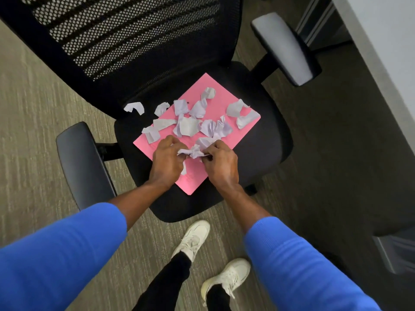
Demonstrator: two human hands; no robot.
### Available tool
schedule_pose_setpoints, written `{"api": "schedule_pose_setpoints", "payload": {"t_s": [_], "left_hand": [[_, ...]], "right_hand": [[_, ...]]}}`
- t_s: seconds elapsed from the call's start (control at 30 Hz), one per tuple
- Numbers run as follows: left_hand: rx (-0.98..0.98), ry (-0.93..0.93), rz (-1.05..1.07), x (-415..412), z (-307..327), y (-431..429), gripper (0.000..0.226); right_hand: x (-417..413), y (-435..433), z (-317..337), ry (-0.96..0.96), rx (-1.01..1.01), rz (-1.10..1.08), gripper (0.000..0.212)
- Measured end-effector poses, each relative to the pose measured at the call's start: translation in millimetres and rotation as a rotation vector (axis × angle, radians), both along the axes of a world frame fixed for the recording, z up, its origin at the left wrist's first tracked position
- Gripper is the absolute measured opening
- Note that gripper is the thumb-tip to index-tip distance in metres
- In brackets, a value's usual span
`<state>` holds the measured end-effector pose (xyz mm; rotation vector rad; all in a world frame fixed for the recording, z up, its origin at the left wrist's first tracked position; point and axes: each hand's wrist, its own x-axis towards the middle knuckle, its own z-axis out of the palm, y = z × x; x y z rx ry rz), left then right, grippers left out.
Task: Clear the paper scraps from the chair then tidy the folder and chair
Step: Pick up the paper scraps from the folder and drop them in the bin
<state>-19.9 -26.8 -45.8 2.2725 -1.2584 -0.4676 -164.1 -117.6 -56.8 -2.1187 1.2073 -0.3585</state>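
Observation:
A pink folder point(238, 133) lies flat on the black seat point(265, 149) of an office chair. Several crumpled white paper scraps point(187, 126) are scattered over the folder, and two scraps point(134, 107) lie on the seat by the backrest. My left hand point(167, 160) and my right hand point(221, 163) meet over the folder's near half. Both pinch the same crumpled paper scrap point(194, 151) between their fingertips. A small strip of paper hangs under my left hand.
The mesh backrest point(125, 37) rises behind the seat. Armrests stand at the left point(83, 164) and right point(284, 47). A white desk edge point(381, 52) runs along the right. My feet in white shoes point(195, 239) stand on the carpet in front.

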Motion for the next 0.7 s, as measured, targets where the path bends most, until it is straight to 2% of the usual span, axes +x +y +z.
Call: {"api": "schedule_pose_setpoints", "payload": {"t_s": [0.2, 0.37, 0.7], "left_hand": [[-0.108, 0.028, 0.002, -8.6, 24.7, 0.6, 0.011], [-0.116, 0.08, -0.009, -31.2, 42.5, 8.3, 0.013], [-0.076, 0.201, -0.157, -143.8, 43.7, 18.2, 0.018]], "right_hand": [[-12.8, -4.5, 20.5, -0.031, -0.035, -0.018, 0.014], [-37.2, 6.6, 34.3, -0.029, -0.017, -0.055, 0.014], [-167.0, 53.6, 36.9, -0.026, -0.061, -0.297, 0.02]]}}
